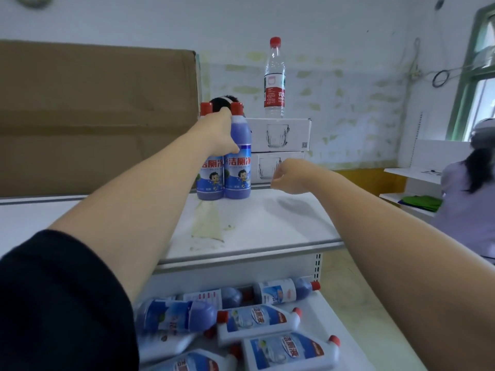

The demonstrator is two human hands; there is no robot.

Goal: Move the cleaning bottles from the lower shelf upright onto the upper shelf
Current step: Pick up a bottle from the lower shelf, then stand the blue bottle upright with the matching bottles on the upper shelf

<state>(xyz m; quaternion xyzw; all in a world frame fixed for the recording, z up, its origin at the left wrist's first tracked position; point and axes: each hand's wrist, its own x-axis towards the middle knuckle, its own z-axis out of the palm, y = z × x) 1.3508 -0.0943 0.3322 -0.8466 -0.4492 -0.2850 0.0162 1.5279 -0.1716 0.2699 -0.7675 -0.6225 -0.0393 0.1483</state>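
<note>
Standing upright on the upper shelf (267,223), one purple bottle (238,170) is gripped by the left hand (221,132); the right hand (284,176) is curled empty just beside it.

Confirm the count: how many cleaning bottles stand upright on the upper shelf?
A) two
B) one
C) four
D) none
A: two red-capped blue bottles stand side by side at the back of the upper shelf, the left hand gripping one; the other bottles lie flat on the lower shelf.
</note>
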